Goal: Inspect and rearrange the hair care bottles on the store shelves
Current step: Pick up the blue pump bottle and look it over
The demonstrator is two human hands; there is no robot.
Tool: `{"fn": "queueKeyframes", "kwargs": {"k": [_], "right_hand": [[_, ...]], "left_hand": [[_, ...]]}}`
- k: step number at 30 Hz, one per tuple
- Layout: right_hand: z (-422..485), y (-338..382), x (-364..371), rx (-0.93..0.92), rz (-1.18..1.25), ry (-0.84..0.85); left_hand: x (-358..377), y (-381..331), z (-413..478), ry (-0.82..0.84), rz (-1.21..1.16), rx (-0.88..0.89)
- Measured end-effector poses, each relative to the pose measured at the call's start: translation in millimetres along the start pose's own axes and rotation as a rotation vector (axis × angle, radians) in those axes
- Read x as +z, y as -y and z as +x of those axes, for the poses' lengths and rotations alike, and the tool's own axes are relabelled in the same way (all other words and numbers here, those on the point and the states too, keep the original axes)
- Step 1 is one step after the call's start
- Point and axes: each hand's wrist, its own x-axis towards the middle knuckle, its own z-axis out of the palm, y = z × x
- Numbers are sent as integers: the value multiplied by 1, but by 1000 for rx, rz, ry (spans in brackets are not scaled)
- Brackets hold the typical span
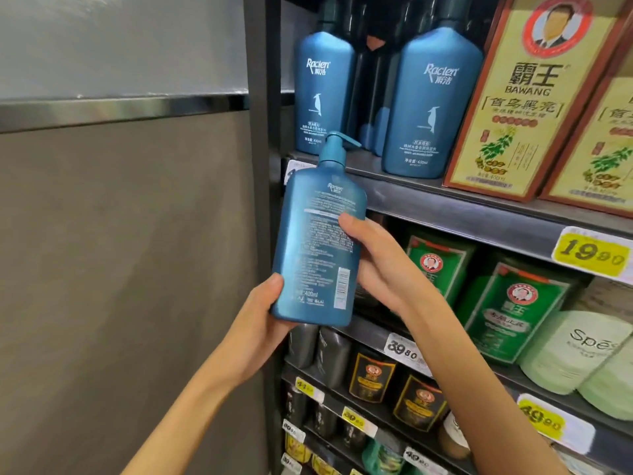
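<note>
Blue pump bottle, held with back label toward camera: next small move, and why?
Probably rotate the blue pump bottle front-out: left hand and right hand grip it back label showing, while the two shelved bottles face front with a gap between them.

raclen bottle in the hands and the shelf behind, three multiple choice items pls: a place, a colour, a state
1. The shelved Raclen bottles stand: A) left of the Bawang boxes B) on the floor C) on the lowest shelf
2. The held pump bottle is: A) white B) blue C) green
3. It is held by: A) left grip only B) neither grip C) both grips
Key: 1A, same shelf, beside the yellow boxes; 2B, blue body and pump; 3C, left grip under its base, right grip on its side.
</note>
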Motion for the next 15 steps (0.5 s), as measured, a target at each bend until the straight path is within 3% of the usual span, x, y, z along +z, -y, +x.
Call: {"fn": "queueKeyframes", "kwargs": {"k": [2,5,10,12,15], "right_hand": [[-1,3,3,-30,-7,1],[-2,6,12,-73,-175,-67],[-4,-11,32,-63,-226,-163],[-6,-11,33,-51,-152,-140],[-8,-3,22,12,-252,-58]], "left_hand": [[-5,1,-2,-90,100,55],[-7,-7,-6,-291,537,220],[21,-1,-3,-433,1092,88],[22,-1,0,-482,1072,151],[7,-11,-1,-250,706,133]]}}
